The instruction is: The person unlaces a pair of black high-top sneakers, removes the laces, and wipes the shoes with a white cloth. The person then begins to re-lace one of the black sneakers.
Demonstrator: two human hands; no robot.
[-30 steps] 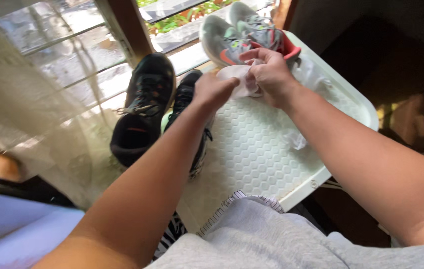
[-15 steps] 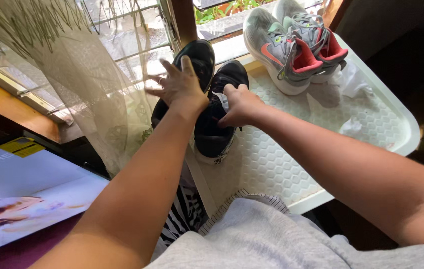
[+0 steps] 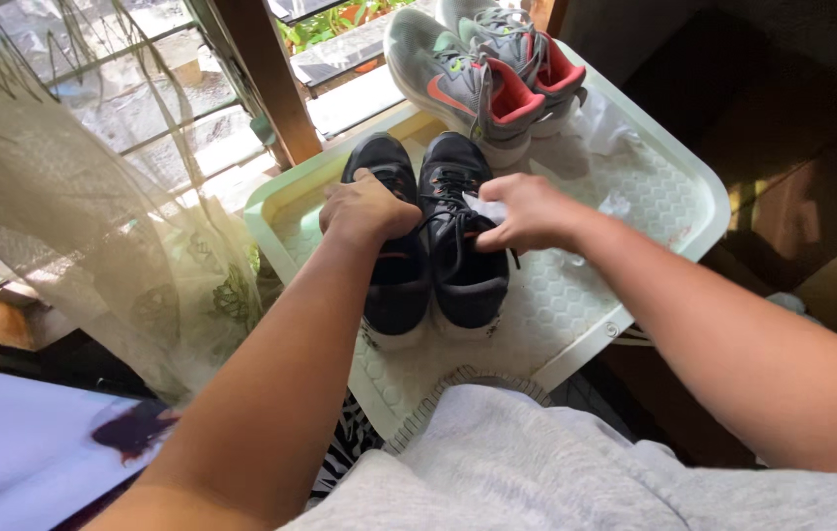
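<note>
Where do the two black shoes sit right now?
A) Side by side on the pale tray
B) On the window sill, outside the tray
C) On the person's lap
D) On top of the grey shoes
A: the black shoes stand side by side on the pale tray, nearer the person than the grey shoes, with the left hand on one and the right hand on the other.
</note>
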